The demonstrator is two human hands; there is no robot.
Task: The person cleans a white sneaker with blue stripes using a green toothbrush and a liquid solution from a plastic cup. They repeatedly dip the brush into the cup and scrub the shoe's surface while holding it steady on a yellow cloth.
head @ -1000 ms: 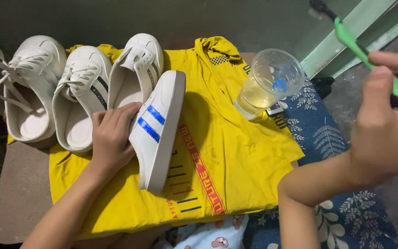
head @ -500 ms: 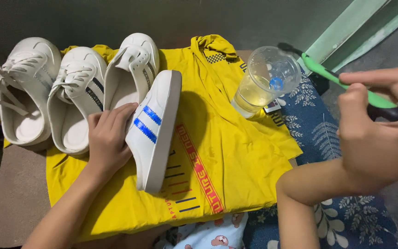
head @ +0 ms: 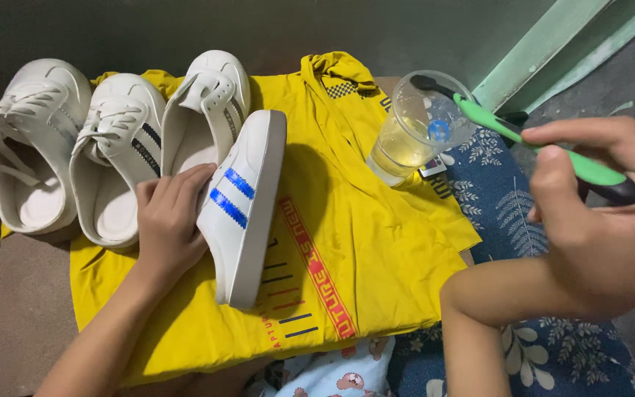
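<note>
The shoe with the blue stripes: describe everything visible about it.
The shoe with the blue stripes is a white backless slip-on of smooth, leather-like material, with two slanted blue stripes on its side and a thick white sole. It stands tipped on its edge, sole facing right, on the yellow shirt. The left hand grips it from the opening side. Its toe end leans close to another white shoe behind it.

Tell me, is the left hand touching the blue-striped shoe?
Touching. The head view shows the left hand with its fingers wrapped over the top edge of the blue-striped shoe, holding it on its side on the yellow shirt.
</note>
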